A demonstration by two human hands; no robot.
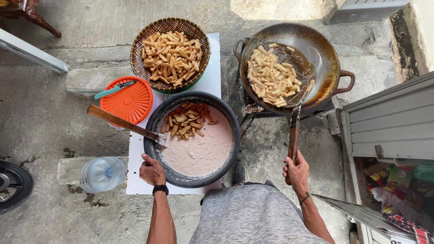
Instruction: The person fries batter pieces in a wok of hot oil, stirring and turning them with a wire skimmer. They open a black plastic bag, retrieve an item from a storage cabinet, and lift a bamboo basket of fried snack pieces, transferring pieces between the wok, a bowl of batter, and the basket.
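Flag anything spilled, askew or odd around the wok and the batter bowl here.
Nothing is spilled. The left hand grips the batter bowl's rim; the right hand holds the skimmer in the wok. Only oddities: a spatula left propped in the bowl, and a knife lying on the orange lid.

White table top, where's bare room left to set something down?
Little is free on the white table: only the near-left corner, between the water bottle, the batter basin and the left hand, plus a strip right of the woven basket. The orange lid, basket and basin crowd the rest.
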